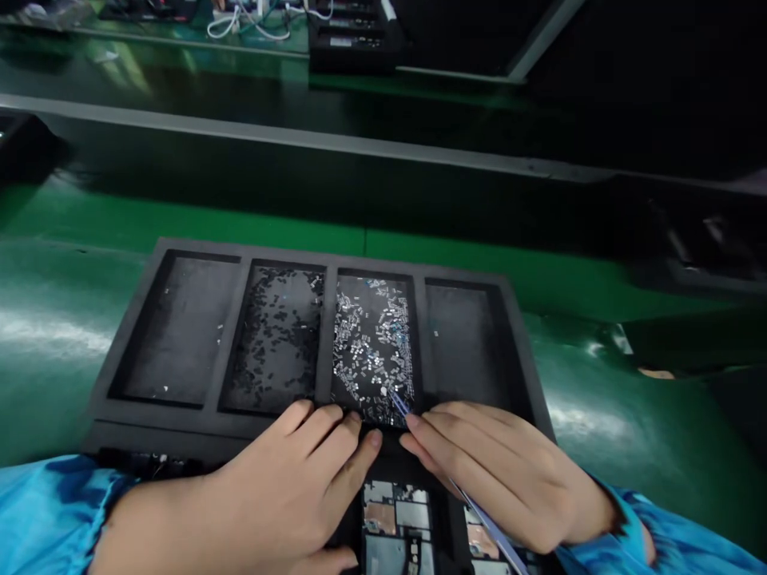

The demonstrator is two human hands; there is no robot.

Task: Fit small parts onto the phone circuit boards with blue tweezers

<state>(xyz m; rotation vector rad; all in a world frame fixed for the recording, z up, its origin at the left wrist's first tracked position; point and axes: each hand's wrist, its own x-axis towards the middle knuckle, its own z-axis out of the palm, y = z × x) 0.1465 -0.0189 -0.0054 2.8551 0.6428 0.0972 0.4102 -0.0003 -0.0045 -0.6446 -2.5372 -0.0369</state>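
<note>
A black foam tray (327,267) with several compartments lies on the green bench. One compartment holds small dark parts (279,335), the one beside it small silvery parts (371,343); the outer two look nearly bare. My right hand (497,471) pinches thin blue tweezers (400,406), whose tips reach into the silvery parts at the compartment's near edge. My left hand (288,487) rests on the tray's near rim, fingers together and curled slightly, holding nothing I can see. Between and below the hands sits an opened device (395,519) with metal shields showing.
The green bench surface (72,319) spreads left and right of the tray. A grey rail (300,137) crosses behind it, with a dark channel beyond. Black boxes (353,36) and white cables (240,20) stand at the far back. Blue sleeves cover both forearms.
</note>
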